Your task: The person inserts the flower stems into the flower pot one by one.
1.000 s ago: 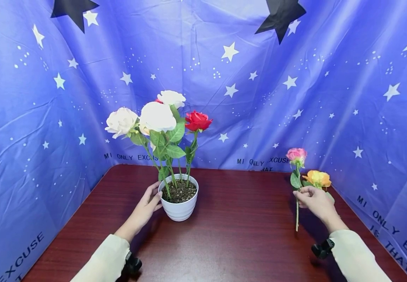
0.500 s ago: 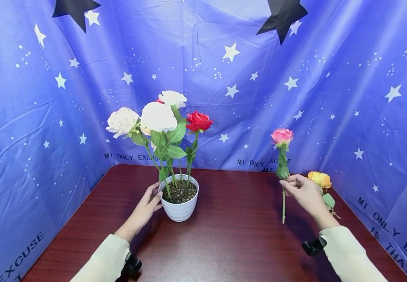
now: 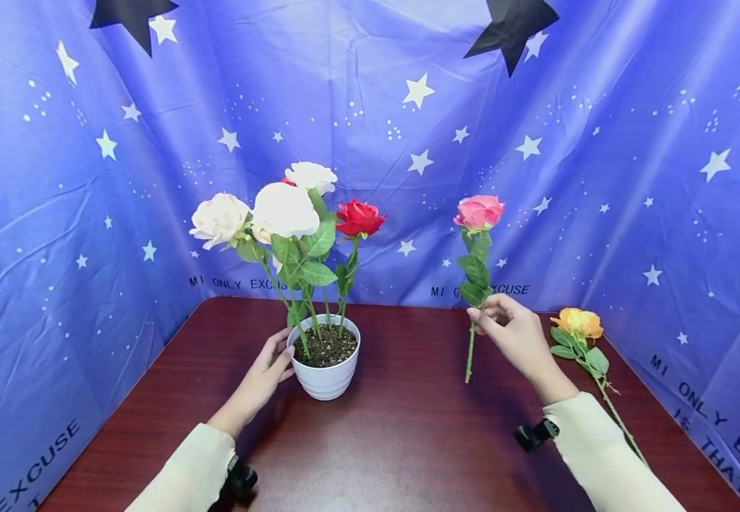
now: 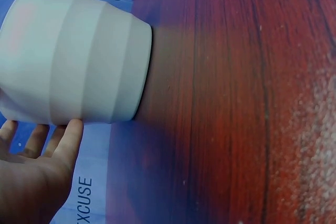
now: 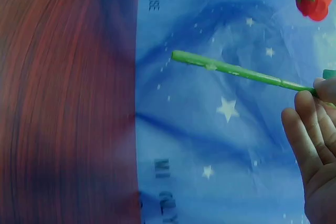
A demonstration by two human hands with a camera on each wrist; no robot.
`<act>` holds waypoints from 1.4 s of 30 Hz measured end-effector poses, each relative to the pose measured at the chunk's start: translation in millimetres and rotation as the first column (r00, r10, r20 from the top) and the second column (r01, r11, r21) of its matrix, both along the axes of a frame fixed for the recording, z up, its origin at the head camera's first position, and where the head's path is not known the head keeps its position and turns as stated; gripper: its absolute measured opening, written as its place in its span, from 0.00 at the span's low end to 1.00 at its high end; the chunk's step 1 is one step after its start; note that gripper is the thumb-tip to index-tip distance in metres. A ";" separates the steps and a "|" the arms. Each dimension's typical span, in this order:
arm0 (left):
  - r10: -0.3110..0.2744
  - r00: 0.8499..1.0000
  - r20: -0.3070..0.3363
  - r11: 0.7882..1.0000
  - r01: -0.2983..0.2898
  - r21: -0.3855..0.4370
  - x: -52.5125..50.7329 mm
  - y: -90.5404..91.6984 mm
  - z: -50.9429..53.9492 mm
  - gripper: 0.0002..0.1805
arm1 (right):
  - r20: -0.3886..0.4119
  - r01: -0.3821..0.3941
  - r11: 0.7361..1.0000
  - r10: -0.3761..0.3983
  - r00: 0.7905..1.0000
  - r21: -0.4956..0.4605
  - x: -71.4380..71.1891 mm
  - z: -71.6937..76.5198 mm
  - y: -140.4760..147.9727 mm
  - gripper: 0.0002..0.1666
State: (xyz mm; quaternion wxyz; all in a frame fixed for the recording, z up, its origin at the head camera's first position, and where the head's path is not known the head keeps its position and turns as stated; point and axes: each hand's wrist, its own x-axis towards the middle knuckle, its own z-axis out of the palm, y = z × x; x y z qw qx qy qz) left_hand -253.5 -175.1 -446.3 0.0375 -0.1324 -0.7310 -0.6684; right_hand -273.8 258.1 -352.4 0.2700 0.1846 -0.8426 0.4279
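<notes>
A white ribbed flowerpot [image 3: 325, 382] filled with soil stands left of centre, bearing several white roses [image 3: 285, 210] and a red rose [image 3: 360, 217] on leafy stems. My left hand [image 3: 260, 380] touches the pot's left side; in the left wrist view its fairly straight fingers [image 4: 68, 142] rest against the wall of the pot [image 4: 89, 61]. With thumb and fingertips, my right hand [image 3: 517, 341] pinches a pink rose [image 3: 480, 212] by the stem, flower up, above the table and right of the pot. Its bare green stem end [image 5: 231, 68] shows in the right wrist view.
A yellow-orange rose [image 3: 578, 323] lies near the right edge of the dark red wooden table [image 3: 383, 441]. Blue cloth [image 3: 370, 128] printed with white stars hangs behind and along both sides. Each wrist wears a small black camera [image 3: 535, 434].
My right hand has carried the pink rose leftward and up, away from the yellow-orange rose, which now shows fully down its stem. The left hand and the pot have stayed in place.
</notes>
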 end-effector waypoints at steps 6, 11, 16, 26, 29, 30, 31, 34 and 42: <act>-0.001 1.000 0.006 1.000 0.001 0.003 1.2 1.2 1.4 0.27 | -0.022 -0.052 0.998 0.051 0.998 -0.041 0.9 3.2 -28.9 0.06; 0.002 1.000 -0.001 1.000 -0.002 0.003 1.7 1.1 2.3 0.27 | -0.033 -0.133 0.987 0.131 0.991 -0.090 1.7 9.5 -57.5 0.06; 0.003 1.000 0.000 1.000 -0.003 0.004 1.8 0.6 1.9 0.27 | -0.043 -0.240 0.961 0.236 0.971 -0.139 0.7 14.5 -83.7 0.10; 0.000 1.000 0.003 1.000 0.000 0.006 1.3 0.4 2.4 0.27 | -0.135 -0.409 0.904 0.393 0.910 -0.124 1.5 21.1 -124.1 0.15; 0.001 1.000 0.010 1.000 -0.001 0.003 1.2 -0.5 2.8 0.27 | -0.128 -0.433 0.891 0.417 0.900 -0.136 -0.1 22.6 -137.3 0.15; 0.003 1.000 0.012 1.000 -0.003 0.003 1.2 -0.7 2.9 0.27 | -0.120 -0.435 0.890 0.420 0.899 -0.138 -1.1 22.9 -142.1 0.15; 0.002 1.000 0.012 1.000 -0.002 0.003 1.3 -0.9 3.1 0.27 | -0.111 -0.433 0.890 0.421 0.900 -0.140 -2.3 22.9 -146.8 0.14; -0.004 1.000 0.010 1.000 0.004 0.008 1.2 -1.0 3.4 0.28 | -0.087 -0.405 0.906 0.397 0.914 -0.121 -6.3 22.0 -160.2 0.14; -0.001 1.000 0.020 1.000 0.001 0.007 0.4 0.0 2.8 0.28 | -0.083 -0.344 0.935 0.338 0.938 -0.090 -16.9 15.6 -184.5 0.14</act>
